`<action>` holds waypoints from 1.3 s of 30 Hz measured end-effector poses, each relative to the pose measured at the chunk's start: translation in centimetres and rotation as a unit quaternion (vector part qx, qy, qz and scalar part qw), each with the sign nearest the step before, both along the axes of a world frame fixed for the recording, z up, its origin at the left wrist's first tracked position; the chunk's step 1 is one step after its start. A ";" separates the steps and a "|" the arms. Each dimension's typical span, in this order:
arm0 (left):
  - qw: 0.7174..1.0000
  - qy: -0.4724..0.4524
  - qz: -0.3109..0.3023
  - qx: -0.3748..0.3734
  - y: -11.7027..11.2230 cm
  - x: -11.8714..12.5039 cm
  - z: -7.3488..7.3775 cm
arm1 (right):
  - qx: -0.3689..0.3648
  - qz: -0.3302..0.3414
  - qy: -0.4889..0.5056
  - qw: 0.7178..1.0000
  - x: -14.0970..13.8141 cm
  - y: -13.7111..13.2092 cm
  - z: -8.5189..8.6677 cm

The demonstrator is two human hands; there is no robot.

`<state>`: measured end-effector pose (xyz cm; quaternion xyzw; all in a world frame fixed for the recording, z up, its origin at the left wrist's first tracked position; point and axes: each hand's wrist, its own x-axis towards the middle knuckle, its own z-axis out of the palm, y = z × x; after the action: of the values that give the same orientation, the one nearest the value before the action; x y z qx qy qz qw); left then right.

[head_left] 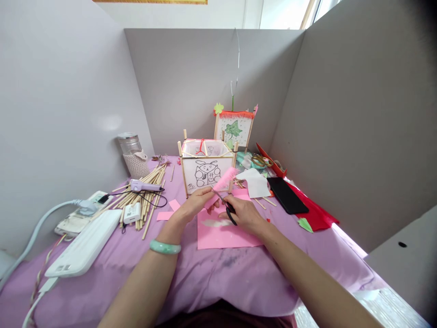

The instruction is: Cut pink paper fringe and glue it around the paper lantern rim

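Observation:
My left hand (202, 200), with a green bangle on its wrist, grips a strip of pink paper (224, 179) whose far end is cut into a fringe. My right hand (244, 213) holds black-handled scissors (230, 209), their blades against the strip near my left fingers. Below both hands lies a pink sheet (218, 239) with a pale patch on it. Just beyond stands a stick-framed paper lantern (209, 175) with a line drawing on its front and a red cord at the top. Small pink paper pieces (170, 210) lie to the left.
Wooden sticks (150, 191), a lilac glue gun (145, 186), a white power bank (85, 243) and a jar (131, 155) occupy the left. A fringed leaf lantern (235, 127) stands behind. A black phone (287, 195), white paper (254, 182) and red cloth (319, 212) lie right. Grey partitions surround the table.

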<state>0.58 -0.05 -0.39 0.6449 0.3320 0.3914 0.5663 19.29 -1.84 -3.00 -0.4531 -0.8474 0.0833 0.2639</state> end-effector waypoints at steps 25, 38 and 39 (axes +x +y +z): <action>0.999 -0.012 0.045 -0.003 -0.3 0.1 0.4 | 0.001 0.003 -0.008 1.000 -0.2 -0.1 -0.1; 0.999 -0.013 0.027 -0.016 -0.1 0.1 0.1 | 0.021 -0.020 -0.023 0.999 -0.1 0.0 -0.1; 1.000 -0.007 0.025 -0.016 -0.2 0.2 0.1 | 0.024 -0.018 -0.023 0.999 -0.1 0.0 -0.2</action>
<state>0.75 -0.25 -0.29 0.6243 0.3501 0.4051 0.5688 19.17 -1.85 -3.24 -0.4634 -0.8468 0.0484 0.2565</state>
